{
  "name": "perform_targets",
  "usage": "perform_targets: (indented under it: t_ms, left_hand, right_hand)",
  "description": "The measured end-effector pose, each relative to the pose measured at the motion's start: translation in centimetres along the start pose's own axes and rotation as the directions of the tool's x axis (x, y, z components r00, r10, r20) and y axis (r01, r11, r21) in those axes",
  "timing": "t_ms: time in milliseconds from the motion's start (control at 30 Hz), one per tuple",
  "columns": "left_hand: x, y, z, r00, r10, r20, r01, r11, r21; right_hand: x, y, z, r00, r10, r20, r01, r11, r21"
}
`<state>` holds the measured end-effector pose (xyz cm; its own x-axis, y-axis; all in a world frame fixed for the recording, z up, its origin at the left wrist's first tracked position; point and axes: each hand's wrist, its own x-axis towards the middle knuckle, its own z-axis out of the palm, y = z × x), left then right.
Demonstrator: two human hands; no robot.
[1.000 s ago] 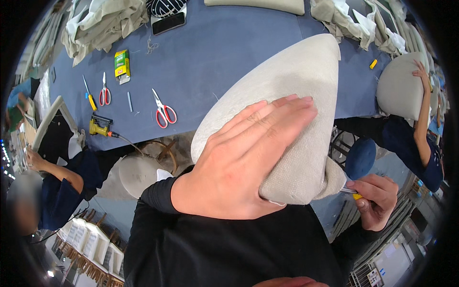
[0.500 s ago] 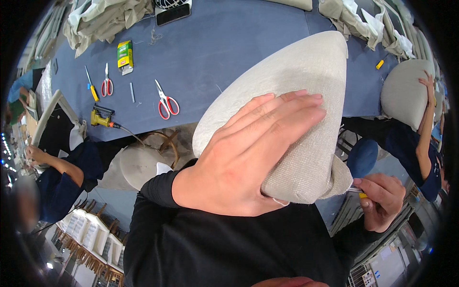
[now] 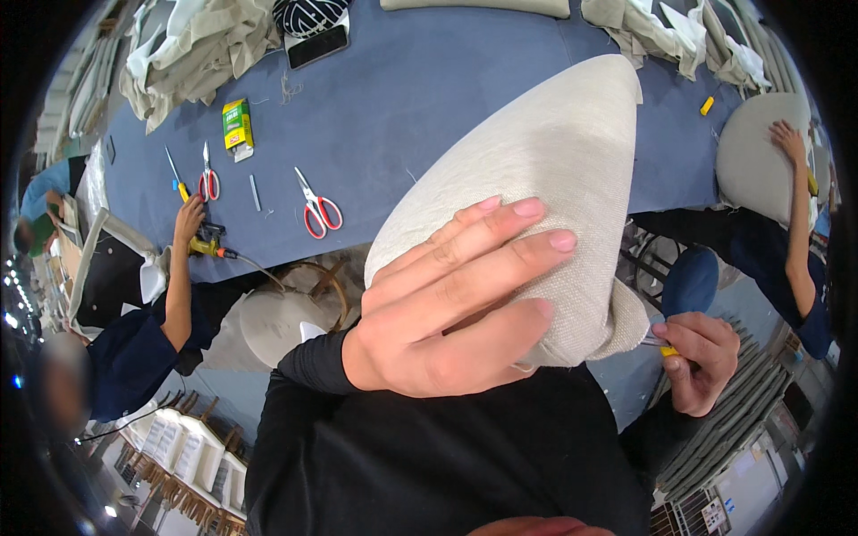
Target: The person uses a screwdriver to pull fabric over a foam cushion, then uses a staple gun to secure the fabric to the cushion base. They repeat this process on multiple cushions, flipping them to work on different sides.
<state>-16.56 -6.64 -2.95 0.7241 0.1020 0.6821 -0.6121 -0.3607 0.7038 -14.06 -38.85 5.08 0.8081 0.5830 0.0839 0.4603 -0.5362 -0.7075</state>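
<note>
A beige fabric-covered padded seat [image 3: 545, 143] is tilted up in front of me, with its narrow corner towards my body. My left hand [image 3: 438, 330] grips it from the left, fingers spread over the woven cover. Near that corner, on the right, a flap of loose fabric [image 3: 631, 320] sticks out. In my right hand [image 3: 702, 357] is a screwdriver [image 3: 668, 351] with a yellow handle, pinched between thumb and fingers. Its metal shaft reaches the edge of the flap; the tip is hidden.
On the blue-grey table [image 3: 357, 116] lie red-handled scissors [image 3: 317, 210], a second pair [image 3: 208, 174], a green-yellow box [image 3: 238, 128] and a phone [image 3: 318, 47]. A co-worker's hand [image 3: 189, 219] is by a staple gun [image 3: 210, 243] at left. Another co-worker holds a padded seat [image 3: 755, 152] at right.
My left hand has shifted slightly left and down on the padded seat, its fingers more spread. My right hand and screwdriver moved slightly left and up. The left co-worker's hand has reached the table.
</note>
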Motion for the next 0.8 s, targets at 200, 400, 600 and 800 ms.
perform_targets:
  t_ms: [200,400,600,800]
  left_hand:
    - [0.7,0.0,-1.7,0.992,-0.045,0.118,0.054,0.995,-0.079]
    - [-0.5,-0.8,-1.3,0.996,0.066,0.056,-0.063,0.997,-0.047]
    - [-0.1,-0.6,-2.2,0.996,-0.017,0.087,0.023,0.997,-0.076]
    - [0.1,-0.6,-2.6,0.996,0.003,0.086,0.009,0.991,-0.135]
  right_hand:
    - [1.0,-0.3,0.8,0.998,-0.049,-0.049,0.049,0.999,-0.009]
    - [3.4,-2.1,0.0,0.996,-0.085,0.009,0.085,0.991,-0.103]
    - [4.5,-2.3,-0.9,0.992,-0.089,0.095,0.101,0.985,-0.138]
    - [4.9,3.0,-2.7,0.914,0.014,0.405,-0.144,0.946,0.292]
